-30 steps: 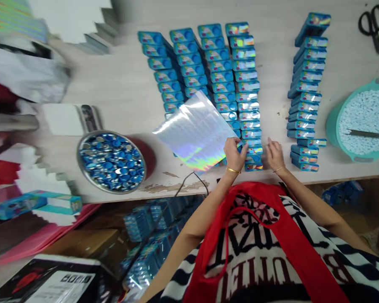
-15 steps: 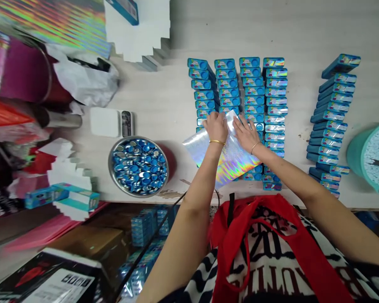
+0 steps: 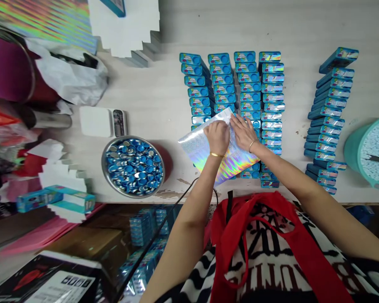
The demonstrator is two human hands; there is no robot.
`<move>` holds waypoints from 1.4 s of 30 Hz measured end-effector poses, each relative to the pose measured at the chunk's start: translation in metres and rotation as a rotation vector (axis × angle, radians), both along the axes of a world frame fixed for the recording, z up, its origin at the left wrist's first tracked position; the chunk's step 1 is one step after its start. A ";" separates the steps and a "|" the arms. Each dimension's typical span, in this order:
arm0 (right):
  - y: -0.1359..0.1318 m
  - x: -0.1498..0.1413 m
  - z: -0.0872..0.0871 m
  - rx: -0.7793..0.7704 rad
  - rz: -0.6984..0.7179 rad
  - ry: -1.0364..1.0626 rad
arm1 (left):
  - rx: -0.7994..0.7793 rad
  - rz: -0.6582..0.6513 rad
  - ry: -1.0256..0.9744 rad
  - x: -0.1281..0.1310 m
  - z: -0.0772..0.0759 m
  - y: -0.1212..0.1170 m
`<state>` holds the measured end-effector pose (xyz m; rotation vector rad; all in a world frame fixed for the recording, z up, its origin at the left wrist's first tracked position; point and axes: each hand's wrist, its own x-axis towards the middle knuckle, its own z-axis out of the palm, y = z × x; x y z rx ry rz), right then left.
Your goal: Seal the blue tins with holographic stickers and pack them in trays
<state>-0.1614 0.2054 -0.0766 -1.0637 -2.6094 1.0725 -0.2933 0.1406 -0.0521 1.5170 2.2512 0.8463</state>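
Observation:
A shiny holographic sheet (image 3: pixel 197 145) lies tilted across the lower part of several rows of small blue boxes (image 3: pixel 250 97). My left hand (image 3: pixel 217 138) is over the middle of the sheet with its fingers curled closed. What they pinch, if anything, is hidden under the hand. Beside it, my right hand (image 3: pixel 244 134) rests on the sheet's right side near its upper corner, fingers stretched out. Rainbow glare covers the sheet's lower edge.
To the left stand a metal bowl of blue-and-silver caps (image 3: pixel 134 168) and a white scale (image 3: pixel 96 121). Another column of blue boxes (image 3: pixel 326 113) stands to the right, beside a teal basin of pale pellets (image 3: pixel 353 145). White card stacks (image 3: pixel 126 25) lie at the upper left.
Both hands came from the sheet's lower right onto it, the right flattening there. Over the last half second my left hand curled and slid slightly toward me. The camera view also shifted.

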 end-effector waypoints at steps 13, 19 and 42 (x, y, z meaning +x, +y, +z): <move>-0.111 0.134 0.081 -0.695 -0.692 0.542 | 0.176 0.448 -1.078 0.125 0.075 -0.093; -0.164 0.193 0.079 -0.603 -0.859 0.492 | 0.012 0.349 -1.110 0.177 0.044 -0.133; -0.169 0.221 0.010 -0.196 -0.684 -0.063 | -0.228 0.186 -0.249 0.208 -0.004 -0.144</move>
